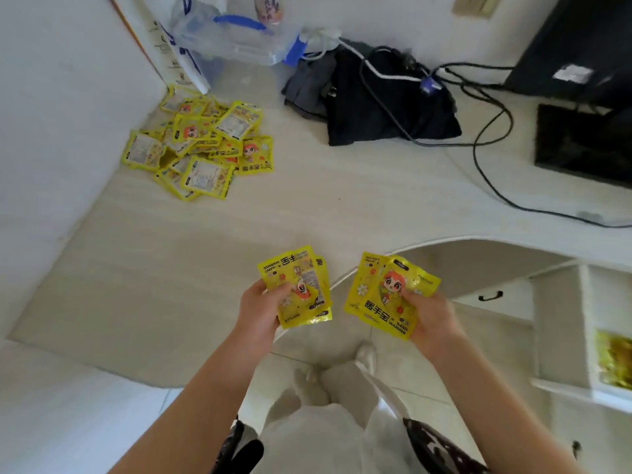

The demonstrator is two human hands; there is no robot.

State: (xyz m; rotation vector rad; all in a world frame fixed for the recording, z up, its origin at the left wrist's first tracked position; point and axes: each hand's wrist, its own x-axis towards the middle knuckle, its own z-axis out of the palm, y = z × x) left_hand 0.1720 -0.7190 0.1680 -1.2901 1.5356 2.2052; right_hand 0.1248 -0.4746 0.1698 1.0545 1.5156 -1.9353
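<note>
Yellow packets (295, 285) in both hands

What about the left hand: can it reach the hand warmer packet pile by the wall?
Probably yes: only bare desk lies between the left hand and the packet pile. But that hand grips hand warmer packets of its own, so picking up more looks awkward.

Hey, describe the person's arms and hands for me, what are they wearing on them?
Both forearms are bare down to the picture's lower edge. The left hand and right hand wear no gloves, and no ring, watch or bracelet shows. Beside each arm at the bottom sits dark fabric with a pale pattern, likely short sleeves or a top's hem; I cannot tell which.
</note>
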